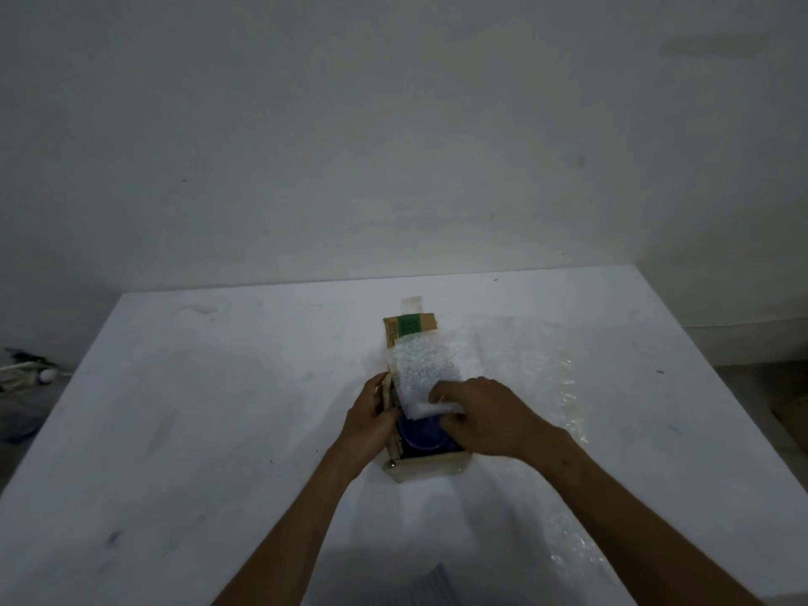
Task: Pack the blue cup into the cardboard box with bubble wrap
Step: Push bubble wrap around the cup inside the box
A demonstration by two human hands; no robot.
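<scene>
Blue cup is already down inside the cardboard box, open end up, only part of its rim and dark interior visible; it sits directly under the right hand and just to the right of the left hand. Step in hand, as I read it: padding the top, not inserting the cup. Right hand is closed on the near edge of a bubble wrap strip, fingers pinching it just above the cup's far rim; the strip runs away from that hand over the far part of the box. Left hand is wrapped around the box's left wall, thumb side over the flap edge, bracing it. Far flap with a green label stands open beyond both hands. A bigger loose sheet of wrap lies on the table, right of the right hand, not touching the cup. Next move, my guess: draw the strip toward the near wall and press it down over the cup mouth, left hand holding the box steady so it doesn't skid, then tuck the edges and fold the flaps. Can't tell if there is wrap under or around the cup; the hands and box walls hide that.
</scene>
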